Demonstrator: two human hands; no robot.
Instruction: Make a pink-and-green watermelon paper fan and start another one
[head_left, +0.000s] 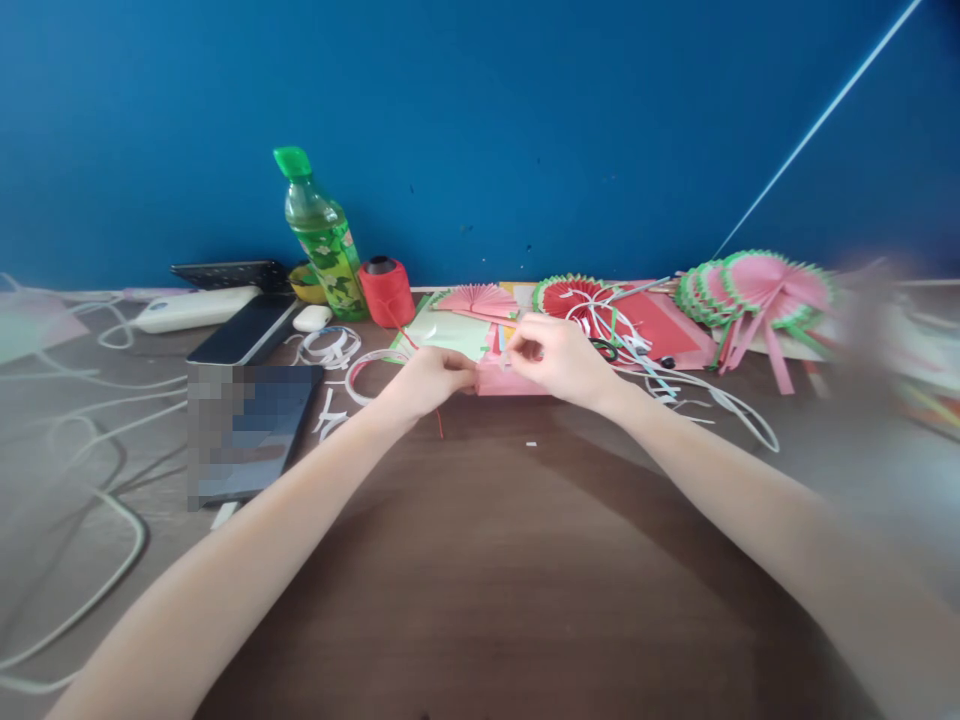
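Observation:
A piece of pink paper (514, 382) lies near the back of the table between my hands. My left hand (435, 380) is closed on its left edge, thumb and fingers pressed together. Above the paper's right part, my right hand (559, 358) makes a pinch; a small pale bit seems to show at its fingertips, too small to name. Red thread runs from a spool (387, 295) toward my left hand, and a loose end hangs below it. Just behind sit a pleated pink paper fan (476, 300) and a pale green sheet (446, 335).
Farther right are a red pleated fan (562, 297), tangled white cords (720, 395) and pink-green paper fans (776, 285). On the left stand a green bottle (326, 250), a tape roll (358, 380), a dark phone (244, 330) and a tablet-like device (296, 420). A blue wall (465, 130) closes the back.

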